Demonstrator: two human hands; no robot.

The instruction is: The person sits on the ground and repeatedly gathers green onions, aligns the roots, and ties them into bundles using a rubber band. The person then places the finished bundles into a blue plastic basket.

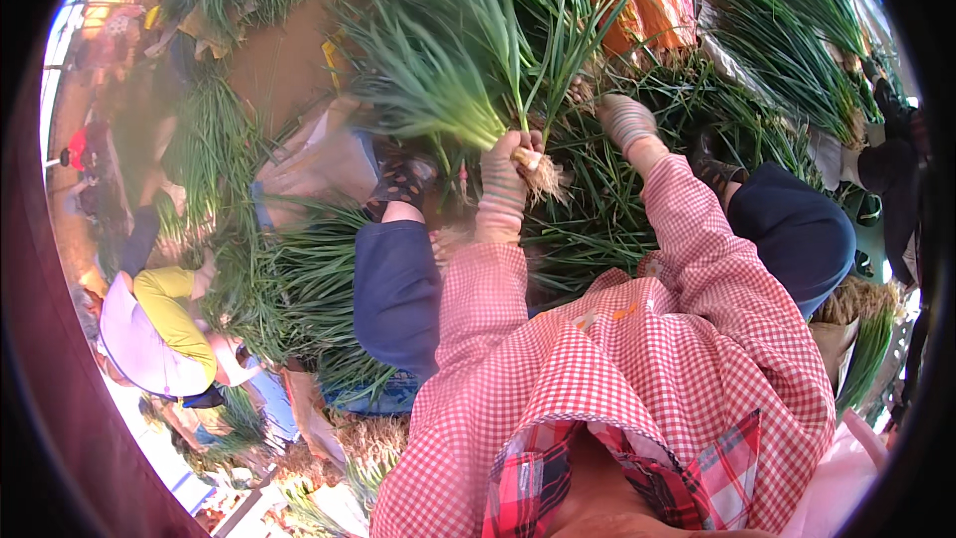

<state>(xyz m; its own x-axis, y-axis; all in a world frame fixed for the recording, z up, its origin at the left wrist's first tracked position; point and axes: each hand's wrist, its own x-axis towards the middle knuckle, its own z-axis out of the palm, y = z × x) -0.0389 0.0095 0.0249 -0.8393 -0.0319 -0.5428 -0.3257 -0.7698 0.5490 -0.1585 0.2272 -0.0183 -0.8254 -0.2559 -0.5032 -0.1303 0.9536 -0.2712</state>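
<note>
My left hand (504,179), in a striped fingerless glove or sleeve, is closed around the base of a bunch of green onions (448,82). The roots and pale bulbs stick out to the right of the fist, and the long leaves fan up and left, partly blurred. My right hand (626,119), in a matching striped glove, reaches forward by the loose green onions (580,88) whose roots lie beside it. Its fingertips are hard to make out, so its grip is unclear. Loose leaves (597,217) cover the ground between my knees.
An orange-red woven sack (642,0) stands ahead. Long green onions on pale sheeting (792,52) lie at the upper right. More heaps (321,284) lie beside my knee on the left. A person in yellow sleeves and a pale hat (153,336) works at the far left.
</note>
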